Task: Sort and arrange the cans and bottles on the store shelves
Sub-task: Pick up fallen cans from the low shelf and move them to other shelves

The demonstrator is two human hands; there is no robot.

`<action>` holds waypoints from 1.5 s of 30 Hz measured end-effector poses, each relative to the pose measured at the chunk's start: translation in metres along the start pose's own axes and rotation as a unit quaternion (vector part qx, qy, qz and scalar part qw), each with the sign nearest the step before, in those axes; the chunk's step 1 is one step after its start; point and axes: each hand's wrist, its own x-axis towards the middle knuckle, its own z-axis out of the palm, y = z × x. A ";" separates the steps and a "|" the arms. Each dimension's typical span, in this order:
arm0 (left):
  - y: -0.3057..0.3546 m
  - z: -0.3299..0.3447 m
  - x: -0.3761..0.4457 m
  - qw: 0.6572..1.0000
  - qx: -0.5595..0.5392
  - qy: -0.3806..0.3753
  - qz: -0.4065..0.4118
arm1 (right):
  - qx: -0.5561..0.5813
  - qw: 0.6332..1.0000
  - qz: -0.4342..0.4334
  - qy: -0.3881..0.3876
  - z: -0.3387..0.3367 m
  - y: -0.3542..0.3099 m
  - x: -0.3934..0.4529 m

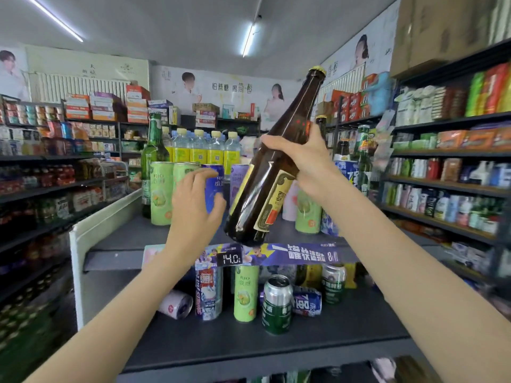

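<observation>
Brown bottle [272, 172] held tilted over a dark grey store shelf [130, 233].

The room is a small shop, with stocked racks [448, 186] on both sides and posters along the back wall. The right hand [301, 158] grips the bottle round its middle, cap up and to the right, base above the shelf's front edge. The left hand [195, 200] hovers with fingers spread and loose, holding nothing, just before a blue can [213, 186]. Green cans [161, 193], a green bottle [152, 158] and water bottles [199, 147] stand behind. On the lower shelf [249, 344], cans [276, 304] stand and some lie on their sides.
</observation>
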 end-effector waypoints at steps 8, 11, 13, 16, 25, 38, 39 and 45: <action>0.015 -0.039 -0.153 0.995 -0.004 -0.101 -0.002 | 0.004 0.990 0.012 -0.140 -0.059 0.001 -0.123; 0.001 -0.028 -0.240 0.980 0.051 -0.173 -0.086 | -0.050 0.984 0.037 -0.164 -0.082 0.048 -0.175; 0.001 -0.011 -0.301 0.962 0.078 -0.226 -0.133 | -0.097 0.978 0.071 -0.172 -0.098 0.092 -0.215; 0.001 0.019 -0.389 0.928 0.096 -0.290 -0.213 | -0.166 0.958 0.136 -0.190 -0.123 0.174 -0.280; -0.059 0.052 -0.660 0.814 0.146 -0.397 -0.398 | -0.260 0.911 0.285 -0.148 -0.166 0.428 -0.479; -0.210 0.156 -0.897 0.828 0.163 -0.374 -0.385 | -0.243 0.941 0.183 -0.147 -0.123 0.762 -0.616; -0.221 0.162 -0.907 0.834 0.171 -0.352 -0.390 | -0.250 0.942 0.164 -0.154 -0.118 0.780 -0.617; -0.273 0.186 -0.940 0.860 0.161 -0.268 -0.404 | -0.238 0.955 0.081 -0.157 -0.093 0.861 -0.602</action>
